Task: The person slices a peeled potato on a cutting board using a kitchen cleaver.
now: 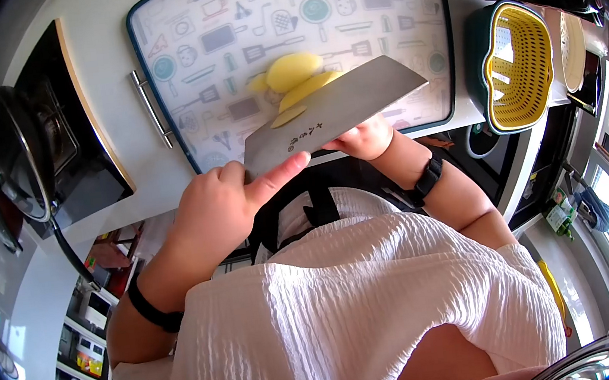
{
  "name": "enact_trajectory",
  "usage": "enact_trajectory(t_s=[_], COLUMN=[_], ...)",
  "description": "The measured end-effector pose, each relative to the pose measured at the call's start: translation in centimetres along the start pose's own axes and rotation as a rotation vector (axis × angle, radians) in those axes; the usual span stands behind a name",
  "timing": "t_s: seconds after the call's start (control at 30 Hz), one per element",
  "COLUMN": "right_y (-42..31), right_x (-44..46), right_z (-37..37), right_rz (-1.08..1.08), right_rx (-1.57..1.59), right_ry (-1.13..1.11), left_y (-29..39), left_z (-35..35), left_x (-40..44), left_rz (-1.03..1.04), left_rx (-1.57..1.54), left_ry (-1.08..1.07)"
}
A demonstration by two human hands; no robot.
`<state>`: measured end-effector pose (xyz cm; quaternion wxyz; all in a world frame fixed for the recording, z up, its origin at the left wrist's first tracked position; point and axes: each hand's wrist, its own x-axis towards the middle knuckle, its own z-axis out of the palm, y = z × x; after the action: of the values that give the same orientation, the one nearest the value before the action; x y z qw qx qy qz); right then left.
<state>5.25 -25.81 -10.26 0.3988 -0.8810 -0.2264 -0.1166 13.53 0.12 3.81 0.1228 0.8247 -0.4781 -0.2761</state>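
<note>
A wide steel cleaver (333, 108) is tilted over the patterned cutting board (188, 23), dark characters showing on its blade. My left hand (212, 204) is closed at the cleaver's left end, thumb stretched along the blade; the handle is hidden. One thin yellow slice (289, 117) clings to the blade. My right hand (370, 137) is at the near edge of the blade with fingers curled, partly hidden behind it; anything in them is out of sight. Just beyond the blade lie a peeled yellow potato piece (293, 71) and yellow slices (304, 89), partly covered by the cleaver.
A yellow colander (519, 64) nested in a dark green basin stands right of the board. To the left is a lidded dark pan (18, 151) by a black stove (74, 141). The board's metal handle (151, 108) sticks out leftward. The counter edge runs near my body.
</note>
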Motion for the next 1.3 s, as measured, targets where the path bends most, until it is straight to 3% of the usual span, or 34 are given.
enact_trajectory(t_s=[0.3,0.7,1.0,1.3], right_y=[-0.8,0.1,0.0,0.0], right_x=[0.2,0.1,0.1,1.3], right_z=[-0.5,-0.3,0.0,-0.4], right_rz=[0.066,0.082,0.035,-0.010], right_rx=[-0.110,0.071,0.029,0.019], right_ry=[-0.078,-0.126,0.020,0.067], left_y=[0.8,1.2,0.9,-1.1], left_z=[-0.9,-1.1,-1.2,1.8], left_x=[-0.8,-0.5,-0.1,2.5], left_rz=[-0.010,-0.034,-0.050,-0.015], left_rx=[0.012,0.019,-0.022,-0.006], left_ry=[-0.050,-0.065,-0.081,0.044])
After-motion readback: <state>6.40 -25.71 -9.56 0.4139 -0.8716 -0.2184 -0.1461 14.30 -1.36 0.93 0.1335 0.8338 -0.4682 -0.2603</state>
